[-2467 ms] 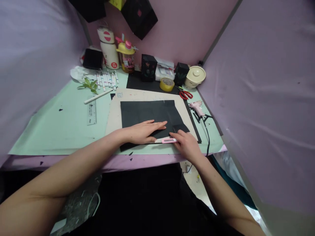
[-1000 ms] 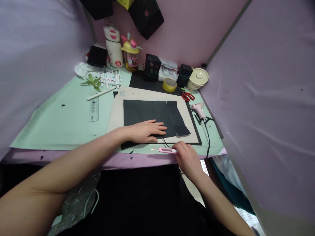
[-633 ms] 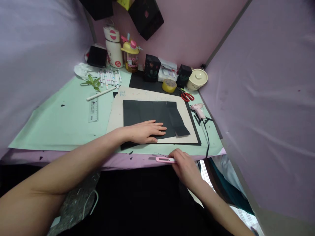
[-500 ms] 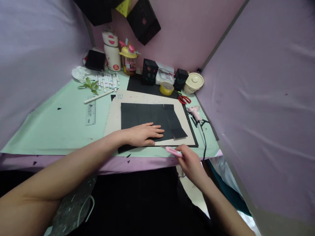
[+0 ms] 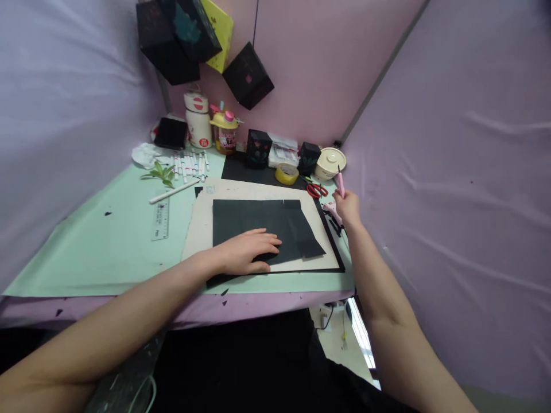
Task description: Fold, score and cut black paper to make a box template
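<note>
Near counter's [image 5: 103,258] front edge: left hand [image 5: 246,253] unclenched, flat on black paper [image 5: 253,215]
Right edge: right hand [image 5: 348,207] outstretched, gripping one upright pink craft knife [image 5: 341,184]

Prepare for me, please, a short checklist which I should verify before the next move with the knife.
1. Left hand flat on the black paper: ok.
2. Knife held in the right hand, away from the paper: ok.
3. Blade drawn in: not ok, it sticks out past the pink handle.
4. Ruler off the paper: ok, it lies to the left of the board.
5. Right hand not touching the glue gun: cannot tell, they overlap in view.
</note>
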The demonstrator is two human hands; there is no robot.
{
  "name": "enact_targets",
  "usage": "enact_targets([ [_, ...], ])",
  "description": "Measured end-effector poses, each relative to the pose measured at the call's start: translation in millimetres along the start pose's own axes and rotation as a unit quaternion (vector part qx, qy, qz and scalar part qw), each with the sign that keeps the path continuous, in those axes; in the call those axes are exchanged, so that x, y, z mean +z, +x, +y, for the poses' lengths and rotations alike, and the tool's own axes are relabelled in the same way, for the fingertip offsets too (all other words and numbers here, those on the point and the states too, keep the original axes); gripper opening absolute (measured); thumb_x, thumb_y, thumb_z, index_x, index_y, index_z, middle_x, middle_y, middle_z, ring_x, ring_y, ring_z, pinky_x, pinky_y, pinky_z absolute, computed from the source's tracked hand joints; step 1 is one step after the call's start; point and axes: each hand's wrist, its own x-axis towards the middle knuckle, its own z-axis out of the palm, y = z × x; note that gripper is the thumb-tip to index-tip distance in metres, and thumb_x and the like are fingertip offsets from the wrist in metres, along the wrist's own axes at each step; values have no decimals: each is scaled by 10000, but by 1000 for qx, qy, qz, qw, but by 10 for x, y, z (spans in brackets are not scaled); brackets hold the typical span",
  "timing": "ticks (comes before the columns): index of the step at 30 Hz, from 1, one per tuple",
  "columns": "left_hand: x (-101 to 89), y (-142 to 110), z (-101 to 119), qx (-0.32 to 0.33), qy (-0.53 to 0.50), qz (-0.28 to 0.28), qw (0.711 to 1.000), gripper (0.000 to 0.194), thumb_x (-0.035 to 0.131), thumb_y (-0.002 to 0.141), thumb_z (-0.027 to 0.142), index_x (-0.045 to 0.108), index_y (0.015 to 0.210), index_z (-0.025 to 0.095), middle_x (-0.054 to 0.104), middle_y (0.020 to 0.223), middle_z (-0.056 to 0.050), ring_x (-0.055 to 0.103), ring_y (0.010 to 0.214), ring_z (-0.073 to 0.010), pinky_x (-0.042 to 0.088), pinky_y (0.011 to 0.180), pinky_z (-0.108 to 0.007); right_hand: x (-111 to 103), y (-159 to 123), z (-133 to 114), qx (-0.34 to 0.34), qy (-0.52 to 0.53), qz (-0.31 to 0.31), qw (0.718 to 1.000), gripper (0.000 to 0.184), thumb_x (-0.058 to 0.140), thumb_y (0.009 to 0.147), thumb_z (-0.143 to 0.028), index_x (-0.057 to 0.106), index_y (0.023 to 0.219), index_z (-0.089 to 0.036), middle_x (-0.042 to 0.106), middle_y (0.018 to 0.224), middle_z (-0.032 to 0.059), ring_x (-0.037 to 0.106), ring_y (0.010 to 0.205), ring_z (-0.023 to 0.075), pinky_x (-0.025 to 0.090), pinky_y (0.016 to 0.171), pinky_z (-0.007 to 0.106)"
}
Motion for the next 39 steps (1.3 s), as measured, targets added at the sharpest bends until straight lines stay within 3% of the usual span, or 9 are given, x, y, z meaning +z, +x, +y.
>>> enact_targets([
  [4, -94, -73, 135, -82, 50, 45, 994, 380, 628, 865, 525, 636, 1026, 180, 619, 1171, -102, 550, 1132, -276, 362, 1008, -430, 27, -370, 27, -28, 13, -29, 999, 304, 492, 874, -341, 679, 941, -111, 688, 845, 87, 618, 792, 190, 440, 763, 337],
  [8, -79, -169, 304, -170, 59, 40, 983, 327, 606, 884, 503, 599, 920, 178, 569, 1054, -86, 517, 980, -259, 396, 857, -399, -103, -1111, 39, -55, 4, -113, 992, 328, 556, 862, -384, 670, 1082, -169, 706, 874, 62, 626, 765, 215, 480, 715, 344],
  [10, -12, -204, 360, -173, 61, 46, 982, 248, 580, 919, 419, 590, 979, 178, 558, 1082, -90, 503, 993, -255, 391, 843, -386, -176, -1499, 27, -75, -2, -161, 984, 413, 495, 916, -394, 608, 1240, -164, 706, 925, 83, 645, 794, 232, 500, 700, 350],
  [12, 72, -226, 378, -154, 70, 53, 984, 190, 535, 951, 331, 586, 1060, 184, 555, 1126, -98, 500, 1024, -254, 387, 837, -375, -218, -1821, 11, -109, -14, -189, 976, 453, 409, 976, -368, 516, 1375, -180, 673, 1123, 121, 644, 979, 247, 511, 794, 364],
  [15, 182, -241, 341, -124, 67, 56, 988, 226, 459, 989, 279, 598, 1151, 206, 572, 1153, -92, 510, 1063, -249, 383, 838, -371, -210, -2110, -4, -142, -67, -216, 964, 449, 351, 1009, -309, 452, 1436, -213, 654, 1065, 112, 644, 918, 235, 519, 747, 351],
  [24, 228, -279, 251, -101, 31, 62, 992, 295, 441, 1012, 330, 642, 1190, 209, 609, 1159, -90, 515, 1104, -237, 376, 884, -384, -155, -2123, 4, -203, -157, -214, 943, 361, 398, 990, -194, 580, 1300, -224, 621, 931, 73, 601, 802, 219, 465, 654, 311],
  [33, 214, -294, 217, -72, 34, 63, 995, 319, 399, 1027, 311, 652, 1198, 224, 626, 1144, -87, 516, 1082, -230, 379, 866, -370, -168, -2045, -23, -225, -162, -235, 932, 376, 375, 1026, -275, 592, 1332, -249, 609, 907, 63, 591, 806, 202, 432, 656, 297],
  [39, 195, -311, 153, -49, 76, 27, 996, 396, 343, 1016, 181, 610, 1286, 292, 585, 1224, -90, 482, 1132, -238, 376, 898, -373, -191, -2048, 1, -248, -176, -232, 924, 385, 366, 1031, -275, 596, 1336, -232, 583, 861, 60, 560, 755, 191, 396, 621, 292],
])
